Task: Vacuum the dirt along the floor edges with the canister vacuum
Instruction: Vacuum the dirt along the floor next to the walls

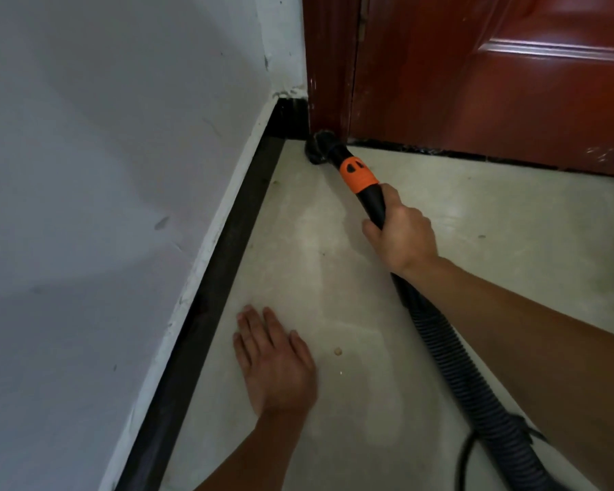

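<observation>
I've got the right hand point(401, 235) wrapped tight round the black plastic vacuum wand point(372, 204), just behind its orange collar point(357, 176) (firm grip, from where I sit). The round black nozzle point(319, 149) is down in the corner, against the red-brown wooden door frame point(328, 65), near the dark skirting strip point(224, 264). The black ribbed hose point(454, 363) trails back. The left hand point(273, 363) lies flat, fingers straight, on the pale floor point(475, 214), with a tan crumb point(338, 351) nearby.
</observation>
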`<state>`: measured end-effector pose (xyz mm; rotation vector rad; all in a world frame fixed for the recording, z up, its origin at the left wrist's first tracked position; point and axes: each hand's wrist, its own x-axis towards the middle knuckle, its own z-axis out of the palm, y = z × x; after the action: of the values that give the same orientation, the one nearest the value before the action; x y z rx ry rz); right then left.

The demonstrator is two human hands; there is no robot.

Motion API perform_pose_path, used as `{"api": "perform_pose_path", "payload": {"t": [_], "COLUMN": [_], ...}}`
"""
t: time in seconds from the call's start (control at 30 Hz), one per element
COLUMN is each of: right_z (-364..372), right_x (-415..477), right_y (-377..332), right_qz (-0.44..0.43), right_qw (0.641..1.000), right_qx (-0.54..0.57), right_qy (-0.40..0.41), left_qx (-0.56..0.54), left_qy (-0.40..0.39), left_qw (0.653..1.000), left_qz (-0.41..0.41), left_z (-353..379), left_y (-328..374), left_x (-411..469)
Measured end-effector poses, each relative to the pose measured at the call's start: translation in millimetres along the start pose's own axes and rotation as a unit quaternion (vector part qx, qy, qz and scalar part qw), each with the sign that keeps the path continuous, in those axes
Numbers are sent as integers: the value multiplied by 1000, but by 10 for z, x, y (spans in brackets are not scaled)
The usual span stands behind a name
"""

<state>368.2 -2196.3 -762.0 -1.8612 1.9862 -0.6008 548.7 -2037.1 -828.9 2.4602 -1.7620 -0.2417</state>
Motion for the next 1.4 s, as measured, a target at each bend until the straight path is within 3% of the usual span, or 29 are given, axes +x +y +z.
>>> {"api": "perform_pose_path", "payload": {"t": [0.33, 0.47, 0.57, 0.67, 0.8, 1.0, 1.1, 1.17, 1.27, 1.4], "right_z": [-103, -394, -781, -1055, -974, -891, -1026, -1176, -1444, -1819], "right_x": [-130, -700, -1067, -1366, -1747, -2477, -2783, -2975, -3337, -3826], "right_y": [-180, 460, 1074, 1394, 1217, 1130, 1413, 1590, 1706, 1596], "right_qz": [-12, 16, 111, 192, 163, 134, 181, 247, 333, 381], "right_qw": [983, 990, 988, 974, 979, 972, 972, 961, 937, 923], "right_qx": [144, 125, 101, 93, 118, 176, 142, 125, 98, 35], "right_qy": [-116, -59, 30, 69, 44, -81, -44, -3, 25, -50], "left_qx": [6, -6, -14, -22, -27, -48, -44, -12, 49, 85], "left_qy": [-9, 1, -2, 1, -1, 31, 24, -25, -179, -360], "left_qw": [1000, 1000, 1000, 1000, 1000, 998, 998, 998, 981, 923], "left_qz": [6, 5, 6, 9, 12, 22, 36, 49, 59, 110], "left_z": [-11, 0, -1, 0, 13, 63, 31, -61, -347, -783], "left_y": [-4, -9, -10, -21, -28, -48, -51, -68, -68, 81], "left_x": [2, -2, -11, -19, -32, -44, -65, -75, -269, -898]}}
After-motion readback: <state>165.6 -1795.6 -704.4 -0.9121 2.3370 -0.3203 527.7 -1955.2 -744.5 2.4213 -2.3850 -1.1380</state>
